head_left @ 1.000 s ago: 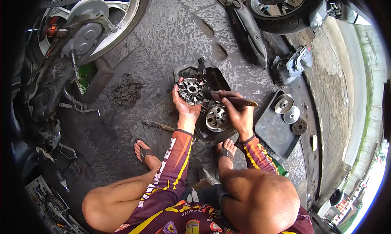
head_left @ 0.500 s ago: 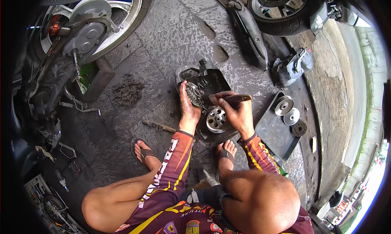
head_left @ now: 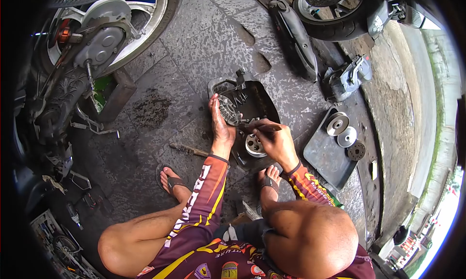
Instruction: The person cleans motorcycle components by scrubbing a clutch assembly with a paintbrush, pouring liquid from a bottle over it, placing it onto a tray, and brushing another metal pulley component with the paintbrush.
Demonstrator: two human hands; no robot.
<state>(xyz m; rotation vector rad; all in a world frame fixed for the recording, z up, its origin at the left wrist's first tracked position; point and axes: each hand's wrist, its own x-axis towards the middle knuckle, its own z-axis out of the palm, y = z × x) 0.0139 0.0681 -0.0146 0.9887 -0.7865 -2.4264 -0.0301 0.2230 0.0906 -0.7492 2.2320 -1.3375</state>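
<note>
My left hand (head_left: 222,128) is closed round the edge of a round, ribbed metal part (head_left: 228,110), tilted over a cut-open black plastic jerrycan (head_left: 268,98). Wrapped round the dark wooden handle of a brush (head_left: 270,128), the fingers of my right hand (head_left: 280,144) are beside that part. The bristles point toward the part's lower edge; whether they touch it I cannot tell. Below the brush, a silver drum with round holes (head_left: 253,145) sits in the jerrycan, partly hidden by my right hand. A dark coil spring (head_left: 239,98) lies in the can's upper end.
A grey tray (head_left: 330,165) with several round metal discs (head_left: 346,137) is on the right. A worn brush (head_left: 188,149) lies on the floor near my left foot. A motorcycle's rear wheel (head_left: 145,41) stands upper left; a long black cover (head_left: 295,41) lies upper right.
My right hand has moved slightly down and left with the brush, now covering more of the drum. My left hand and the ribbed part have shifted slightly left.
</note>
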